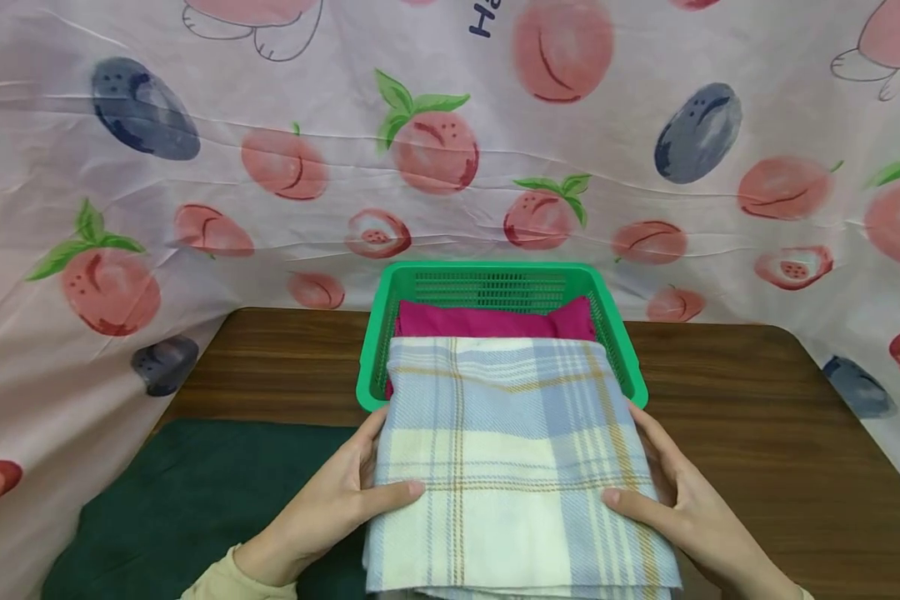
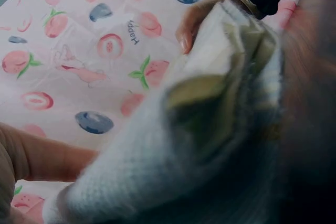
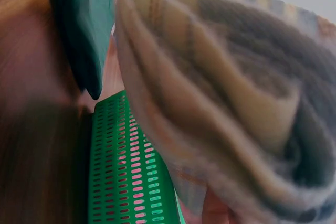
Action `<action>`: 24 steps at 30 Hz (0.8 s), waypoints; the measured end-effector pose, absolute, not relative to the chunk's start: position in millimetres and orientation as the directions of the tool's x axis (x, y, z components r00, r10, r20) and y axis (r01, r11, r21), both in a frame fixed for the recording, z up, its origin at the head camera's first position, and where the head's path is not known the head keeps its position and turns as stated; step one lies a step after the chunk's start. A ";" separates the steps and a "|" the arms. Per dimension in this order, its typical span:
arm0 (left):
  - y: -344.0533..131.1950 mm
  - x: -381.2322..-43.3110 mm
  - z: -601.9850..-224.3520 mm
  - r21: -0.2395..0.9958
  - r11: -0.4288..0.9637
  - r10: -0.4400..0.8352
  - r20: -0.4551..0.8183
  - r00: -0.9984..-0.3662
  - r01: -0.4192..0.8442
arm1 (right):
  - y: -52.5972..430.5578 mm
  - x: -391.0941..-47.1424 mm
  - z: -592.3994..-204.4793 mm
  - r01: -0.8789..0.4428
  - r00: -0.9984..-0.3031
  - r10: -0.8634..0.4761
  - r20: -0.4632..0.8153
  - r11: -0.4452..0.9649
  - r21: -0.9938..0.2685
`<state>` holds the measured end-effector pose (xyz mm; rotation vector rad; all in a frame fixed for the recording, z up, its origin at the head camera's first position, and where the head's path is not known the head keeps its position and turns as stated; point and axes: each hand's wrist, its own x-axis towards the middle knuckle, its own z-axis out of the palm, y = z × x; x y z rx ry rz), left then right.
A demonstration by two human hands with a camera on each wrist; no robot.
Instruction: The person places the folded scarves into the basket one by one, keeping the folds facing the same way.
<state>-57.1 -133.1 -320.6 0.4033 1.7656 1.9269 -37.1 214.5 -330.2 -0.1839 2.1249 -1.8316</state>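
A folded plaid cloth, pale blue and cream with tan lines, is held between both hands. My left hand grips its left side, thumb on top and fingers underneath. On the opposite side my right hand holds it the same way. The far end of the cloth overlaps the front of a green plastic basket in the head view. Inside the basket lies a magenta cloth, partly hidden by the plaid one. Stacked fold layers of the plaid cloth show in the right wrist view.
A dark green cloth lies on the left of the brown wooden table. Behind the table hangs a white fabric backdrop printed with peaches and blue fruit. The basket stands at the table's far edge, near the backdrop.
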 end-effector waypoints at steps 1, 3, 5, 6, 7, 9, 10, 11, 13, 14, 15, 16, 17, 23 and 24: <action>-132.9 -59.4 -319.5 0.987 -0.040 0.537 -0.109 -0.837 -0.154 | 214.3 -39.2 -330.1 0.093 -0.940 -0.311 -0.141 0.163 -0.982; -132.8 -63.6 -317.2 0.989 -0.032 0.530 -0.106 -0.841 -0.144 | 213.8 -43.8 -329.5 0.041 -0.941 -0.327 -0.089 0.150 -0.988; -132.9 -67.8 -314.8 0.991 -0.017 0.523 -0.104 -0.846 -0.132 | 213.3 -48.3 -327.7 -0.009 -0.937 -0.346 -0.041 0.140 -0.990; -133.0 -69.7 -313.6 0.992 -0.006 0.519 -0.102 -0.849 -0.122 | 213.0 -50.3 -326.2 -0.023 -0.935 -0.355 -0.024 0.129 -0.991; -132.9 -71.9 -312.4 0.993 0.005 0.516 -0.100 -0.851 -0.114 | 212.8 -52.2 -324.6 -0.033 -0.931 -0.364 -0.012 0.117 -0.993; -132.7 -76.2 -310.1 0.995 0.032 0.506 -0.101 -0.857 -0.098 | 212.0 -55.6 -321.2 -0.049 -0.926 -0.376 0.006 0.104 -0.993; -132.5 -78.4 -308.9 0.995 0.048 0.498 -0.103 -0.861 -0.091 | 211.2 -57.3 -319.7 -0.058 -0.926 -0.377 0.012 0.112 -0.992; -132.4 -80.9 -307.9 0.994 0.066 0.489 -0.105 -0.866 -0.083 | 210.3 -58.9 -318.4 -0.067 -0.926 -0.377 0.018 0.117 -0.991; -132.3 -86.3 -305.7 0.992 0.100 0.474 -0.110 -0.874 -0.070 | 208.3 -62.4 -316.6 -0.083 -0.927 -0.375 0.027 0.134 -0.988; -132.7 -89.0 -304.6 0.991 0.118 0.468 -0.107 -0.877 -0.058 | 207.2 -64.3 -316.0 -0.092 -0.929 -0.370 0.031 0.147 -0.985; -132.8 -92.1 -303.6 0.990 0.132 0.462 -0.108 -0.880 -0.052 | 206.0 -66.3 -315.5 -0.106 -0.932 -0.359 0.038 0.173 -0.979; -132.9 -95.3 -302.4 0.989 0.143 0.457 -0.107 -0.883 -0.046 | 204.7 -68.6 -315.0 -0.115 -0.934 -0.355 0.045 0.179 -0.977; -133.2 -98.6 -301.4 0.987 0.155 0.454 -0.100 -0.885 -0.032 | 203.7 -71.4 -314.5 -0.114 -0.933 -0.356 0.049 0.164 -0.980; -131.8 -120.1 -295.2 0.983 0.180 0.452 -0.060 -0.890 0.025 | 200.0 -91.8 -308.5 -0.075 -0.935 -0.352 0.050 0.056 -0.996; -131.2 -123.5 -294.1 0.983 0.180 0.450 -0.061 -0.891 0.024 | 199.7 -95.5 -307.4 -0.070 -0.936 -0.348 0.049 0.050 -0.996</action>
